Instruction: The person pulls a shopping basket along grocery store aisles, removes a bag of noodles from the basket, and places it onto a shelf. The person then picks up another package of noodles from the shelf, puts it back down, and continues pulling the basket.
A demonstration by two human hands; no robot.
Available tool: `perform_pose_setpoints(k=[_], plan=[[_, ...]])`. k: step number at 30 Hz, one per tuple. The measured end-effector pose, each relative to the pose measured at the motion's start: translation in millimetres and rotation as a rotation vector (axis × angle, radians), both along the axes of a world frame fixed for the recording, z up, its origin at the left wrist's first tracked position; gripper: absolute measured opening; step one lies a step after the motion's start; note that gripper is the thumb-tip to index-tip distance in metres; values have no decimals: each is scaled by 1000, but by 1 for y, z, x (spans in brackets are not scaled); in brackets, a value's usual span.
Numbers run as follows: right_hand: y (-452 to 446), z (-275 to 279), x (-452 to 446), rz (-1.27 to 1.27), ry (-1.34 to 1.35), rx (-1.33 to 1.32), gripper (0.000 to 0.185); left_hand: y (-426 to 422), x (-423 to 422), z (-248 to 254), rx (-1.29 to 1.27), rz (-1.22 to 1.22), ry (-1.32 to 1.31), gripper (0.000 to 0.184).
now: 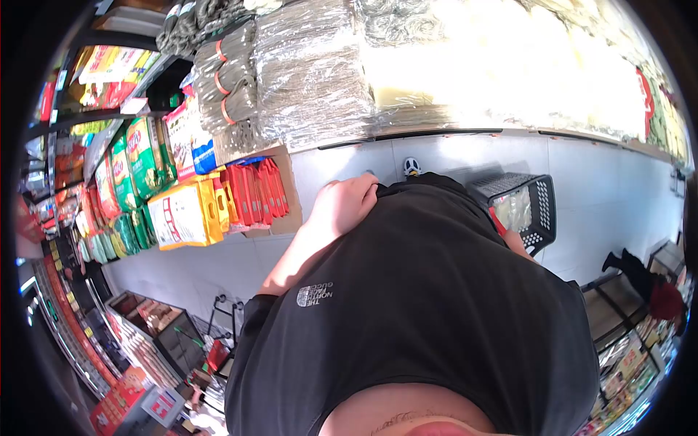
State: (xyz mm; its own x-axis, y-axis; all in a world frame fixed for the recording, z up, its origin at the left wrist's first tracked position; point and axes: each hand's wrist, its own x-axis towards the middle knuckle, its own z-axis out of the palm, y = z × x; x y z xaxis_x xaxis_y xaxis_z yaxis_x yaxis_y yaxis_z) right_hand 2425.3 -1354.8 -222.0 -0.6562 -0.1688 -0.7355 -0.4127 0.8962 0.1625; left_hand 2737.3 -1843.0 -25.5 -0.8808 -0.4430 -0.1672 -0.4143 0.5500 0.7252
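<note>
My left hand [352, 198] is at the front of my black shirt [422, 291], near waist height. Its fingers are curled, and their undersides are hidden, so I cannot make out what is in them. On my right side hangs a dark grey shopping basket [544, 211] with holes in its wall. My right hand [515, 241] is at the basket's near edge, partly covered by my shirt, and carries it. Inside the basket lies a clear plastic package [515, 208], with something red beside it.
Ahead stands a long display of plastic-wrapped dried noodle-like bundles [309, 73], washed out by glare on the right. Red packets [254, 192] and yellow bags [190, 214] stand at left. A shopping cart [222, 320] is behind left; another person [647, 283] is at right.
</note>
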Motion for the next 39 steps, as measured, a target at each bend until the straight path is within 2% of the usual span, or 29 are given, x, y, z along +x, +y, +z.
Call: perform_pose_setpoints(k=[3,6,9,11,14,15,16,18,21,24,30,33,36,39], plan=[[-56,23,51,-11,-53,14,29,-33,5,-13,-93,-123,-79,22],[-86,22,101,-27,-47,41,29,-57,13,-34,-203,-330,-95,26],[-116,28,151,18,-41,70,31,-73,19,-38,-136,-425,-49,30],[-139,48,181,67,-73,71,28,-78,21,-50,-190,-536,-38,32],[-125,16,220,56,-80,45,24,-76,30,-80,-233,-726,-69,34],[-126,12,227,41,-84,34,25,-76,27,-89,-259,-796,-76,34],[-138,27,230,-35,-144,84,33,-74,26,-100,-257,-838,-109,34],[-157,46,241,-74,-148,105,37,-64,26,-115,-253,-925,-178,34],[-173,53,248,-111,-180,67,40,-58,14,-120,-285,-1007,-77,33],[-183,38,260,-157,-160,17,39,-40,-14,-134,-283,-1088,65,32],[-188,19,287,-228,-98,-106,38,4,-103,-166,-274,-1159,175,38],[-166,39,290,-125,-77,-295,47,25,-155,-195,-347,-1132,413,46],[-123,66,284,18,108,-374,39,40,-210,-202,-514,-1156,434,50],[-66,51,291,-57,331,-461,28,50,-260,-220,-671,-1175,400,53]])
